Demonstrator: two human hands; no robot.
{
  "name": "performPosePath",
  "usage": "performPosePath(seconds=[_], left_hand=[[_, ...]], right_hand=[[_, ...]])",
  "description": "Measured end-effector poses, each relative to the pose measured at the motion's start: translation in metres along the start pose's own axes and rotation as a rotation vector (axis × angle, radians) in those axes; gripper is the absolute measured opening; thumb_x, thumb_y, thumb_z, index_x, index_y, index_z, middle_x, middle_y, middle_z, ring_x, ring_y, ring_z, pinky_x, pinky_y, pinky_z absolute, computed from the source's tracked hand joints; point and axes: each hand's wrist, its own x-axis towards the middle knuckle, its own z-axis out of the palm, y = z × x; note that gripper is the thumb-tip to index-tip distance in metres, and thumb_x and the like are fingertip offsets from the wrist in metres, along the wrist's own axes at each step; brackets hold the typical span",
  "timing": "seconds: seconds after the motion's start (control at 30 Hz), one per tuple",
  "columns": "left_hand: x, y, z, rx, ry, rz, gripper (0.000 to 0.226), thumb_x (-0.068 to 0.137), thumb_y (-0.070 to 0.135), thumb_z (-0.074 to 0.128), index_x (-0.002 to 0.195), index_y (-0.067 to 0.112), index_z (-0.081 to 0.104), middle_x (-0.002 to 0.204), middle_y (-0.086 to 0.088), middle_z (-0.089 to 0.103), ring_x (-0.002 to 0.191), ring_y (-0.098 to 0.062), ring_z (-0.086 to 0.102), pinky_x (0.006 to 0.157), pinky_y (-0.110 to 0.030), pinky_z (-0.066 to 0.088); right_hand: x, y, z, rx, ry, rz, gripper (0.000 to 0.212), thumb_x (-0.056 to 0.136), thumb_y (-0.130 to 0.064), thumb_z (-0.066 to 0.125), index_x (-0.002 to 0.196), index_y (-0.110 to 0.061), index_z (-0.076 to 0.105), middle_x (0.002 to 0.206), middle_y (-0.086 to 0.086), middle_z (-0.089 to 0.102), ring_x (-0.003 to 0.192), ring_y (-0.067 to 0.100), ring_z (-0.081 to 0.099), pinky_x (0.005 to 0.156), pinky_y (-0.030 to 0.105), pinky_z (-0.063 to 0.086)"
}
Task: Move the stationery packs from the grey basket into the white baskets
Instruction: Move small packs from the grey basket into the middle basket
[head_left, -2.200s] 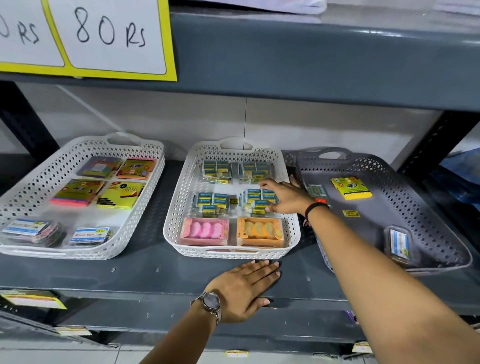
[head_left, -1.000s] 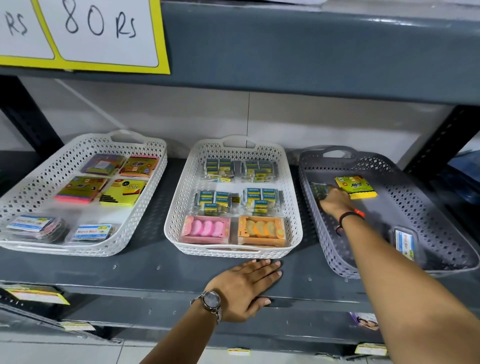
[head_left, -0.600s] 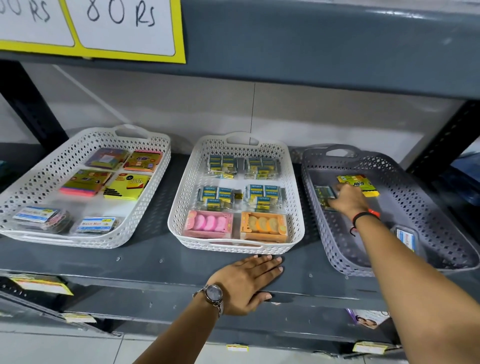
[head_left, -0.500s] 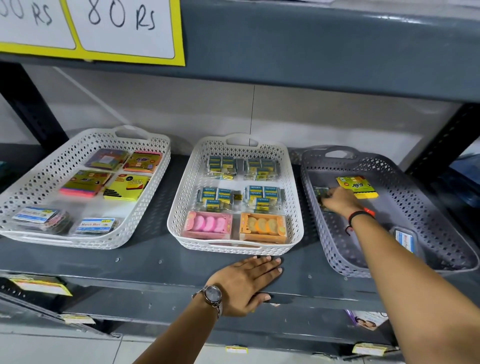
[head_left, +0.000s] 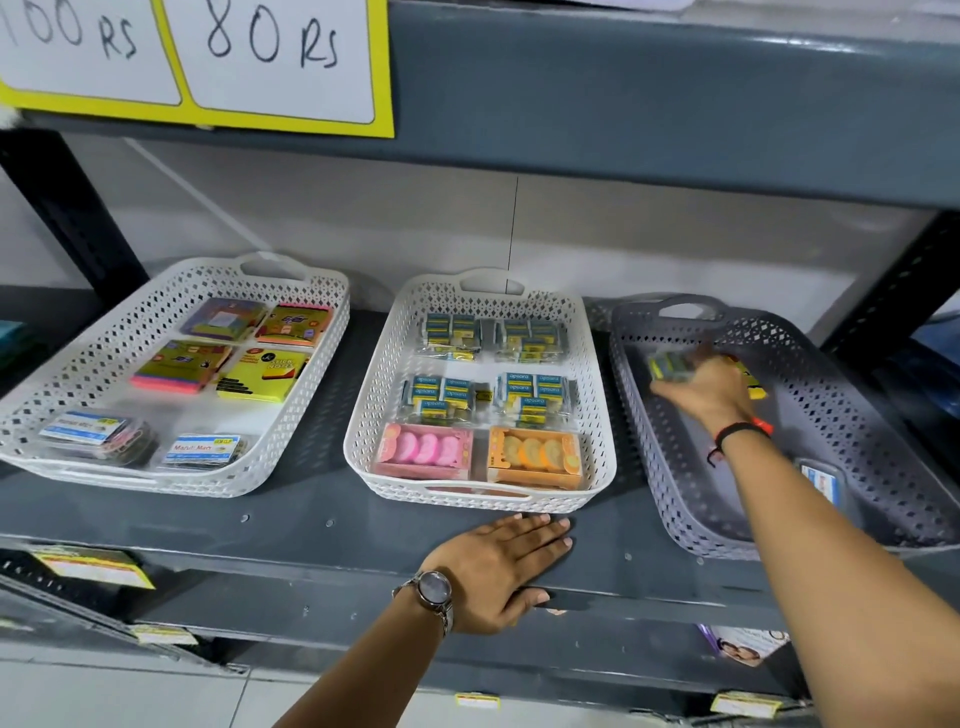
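Right hand (head_left: 709, 392) around pack (head_left: 670, 365) (blurred)

A dark grey metal shelf (head_left: 311, 525) spans the frame, with another shelf board (head_left: 649, 93) above it. Handwritten price signs (head_left: 270, 52) hang upper left. A pale wall (head_left: 363, 218) lies behind; light floor tiles (head_left: 104, 696) show lower left.

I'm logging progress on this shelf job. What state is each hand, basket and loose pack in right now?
Right hand: inside the grey basket, gripping a blurred eraser pack.
Left hand: flat on the shelf edge, empty.
Grey basket: nearly emptied.
Yellow pack: lying in it, partly hidden by the hand.
Clear box: lying near its front.
Middle white basket: six packs in rows.
Left white basket: six packs.
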Motion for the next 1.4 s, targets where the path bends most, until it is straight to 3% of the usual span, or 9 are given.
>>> performPosePath(seconds=[0.13,0.23,0.4,0.57,0.67,0.8,1.0,1.2,1.4], left_hand=[[-0.001,0.000,0.000,-0.012,0.002,-0.003,0.056,0.099,0.034,0.035,0.147,0.016,0.012,0.157,-0.002,0.009,0.144,-0.019,0.008,0.114,-0.032,-0.005],[-0.001,0.000,0.000,-0.005,0.028,0.008,0.056,0.098,0.032,0.040,0.146,0.013,0.019,0.155,-0.005,0.017,0.142,-0.023,0.017,0.116,-0.037,0.004],[-0.002,0.000,0.000,0.012,0.052,0.014,0.055,0.098,0.032,0.041,0.146,0.013,0.021,0.155,-0.006,0.020,0.141,-0.023,0.020,0.115,-0.040,0.009],[-0.002,0.000,-0.001,0.007,0.050,0.020,0.056,0.098,0.033,0.041,0.145,0.012,0.022,0.154,-0.006,0.021,0.141,-0.023,0.021,0.115,-0.039,0.013],[-0.003,0.000,-0.002,0.022,0.127,0.049,0.055,0.093,0.033,0.052,0.140,0.010,0.036,0.147,-0.007,0.037,0.134,-0.024,0.037,0.109,-0.041,0.030],[-0.005,0.001,-0.002,0.101,0.214,0.083,0.056,0.082,0.042,0.064,0.130,0.014,0.052,0.136,-0.001,0.054,0.123,-0.016,0.052,0.098,-0.030,0.046],[-0.004,0.000,-0.001,0.099,0.257,0.083,0.056,0.080,0.040,0.068,0.128,0.013,0.054,0.133,-0.003,0.057,0.120,-0.017,0.055,0.095,-0.032,0.047],[-0.004,-0.001,0.001,0.101,0.257,0.081,0.056,0.083,0.037,0.066,0.130,0.012,0.051,0.137,-0.005,0.053,0.122,-0.020,0.053,0.098,-0.035,0.046],[-0.004,-0.001,0.003,0.139,0.277,0.090,0.056,0.083,0.039,0.064,0.131,0.013,0.051,0.138,-0.004,0.052,0.123,-0.019,0.052,0.098,-0.034,0.045]], right_hand=[[-0.004,-0.045,-0.020,0.156,0.019,-0.314,0.042,0.068,-0.019,0.076,0.105,-0.011,0.058,0.094,0.003,0.064,0.084,0.021,0.060,0.077,0.029,0.050],[-0.017,-0.087,-0.016,0.153,-0.149,-0.601,0.053,0.065,-0.012,0.076,0.114,-0.015,0.055,0.106,0.005,0.066,0.090,0.017,0.059,0.081,0.027,0.046],[-0.038,-0.128,0.028,-0.034,-0.401,-0.797,0.062,0.070,-0.014,0.075,0.126,-0.015,0.050,0.129,0.008,0.058,0.115,0.023,0.054,0.096,0.026,0.041],[-0.048,-0.145,0.062,-0.181,-0.503,-0.837,0.067,0.076,-0.018,0.072,0.136,-0.015,0.043,0.143,0.007,0.048,0.129,0.022,0.045,0.106,0.027,0.035],[-0.051,-0.152,0.075,-0.211,-0.541,-0.863,0.060,0.078,-0.015,0.069,0.132,-0.014,0.045,0.142,0.009,0.047,0.129,0.024,0.045,0.107,0.032,0.036],[-0.050,-0.156,0.086,-0.241,-0.572,-0.892,0.050,0.081,-0.015,0.066,0.127,-0.015,0.047,0.139,0.008,0.049,0.125,0.025,0.048,0.101,0.031,0.039],[-0.049,-0.156,0.096,-0.244,-0.637,-0.874,0.053,0.082,-0.020,0.067,0.131,-0.014,0.047,0.140,0.009,0.049,0.126,0.025,0.047,0.105,0.034,0.038],[-0.046,-0.153,0.096,-0.239,-0.675,-0.883,0.060,0.084,-0.022,0.065,0.139,-0.018,0.040,0.150,0.006,0.037,0.138,0.024,0.033,0.115,0.035,0.024],[-0.039,-0.143,0.090,-0.176,-0.630,-0.820,0.061,0.074,-0.019,0.076,0.129,-0.015,0.048,0.144,0.009,0.044,0.132,0.025,0.041,0.107,0.032,0.033]])
